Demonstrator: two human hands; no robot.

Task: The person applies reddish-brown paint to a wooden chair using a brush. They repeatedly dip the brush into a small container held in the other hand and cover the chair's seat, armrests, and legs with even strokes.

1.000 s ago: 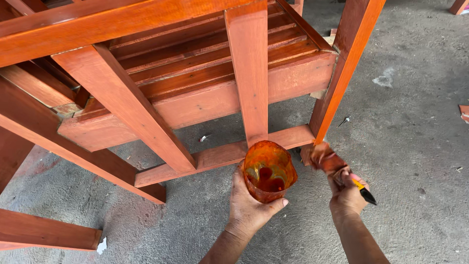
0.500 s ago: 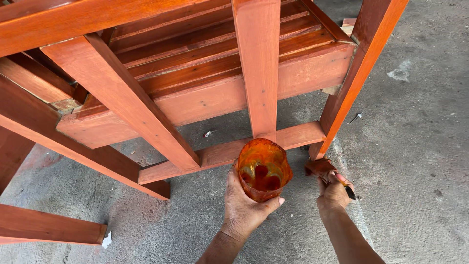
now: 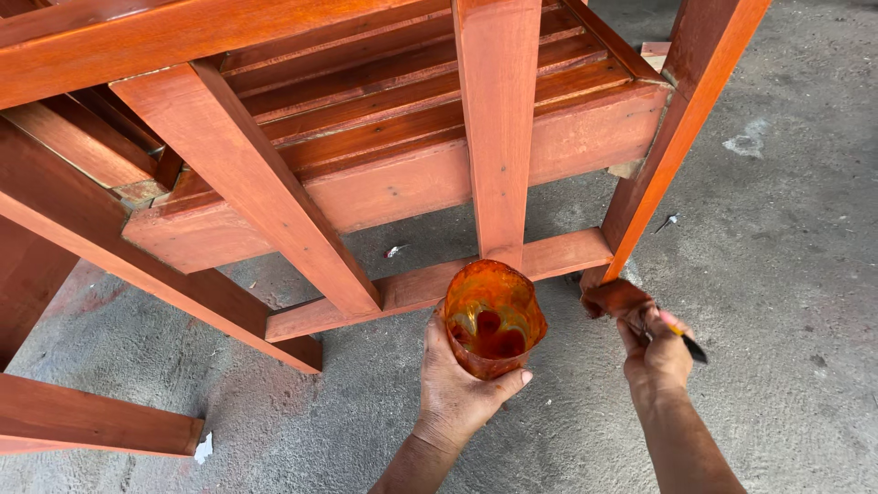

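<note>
Grey concrete floor — wooden frame, screw on it.

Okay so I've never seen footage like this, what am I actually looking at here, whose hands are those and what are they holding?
One camera sits on a person's head and looks down, so both bare hands are that person's own. The left hand grips an orange-stained cup with dark reddish liquid inside. The right hand holds a brush whose stained head sits at the foot of a slanted leg of a red-brown wooden frame. The frame stands on a grey concrete floor. A screw and small scraps lie on that floor.
</note>
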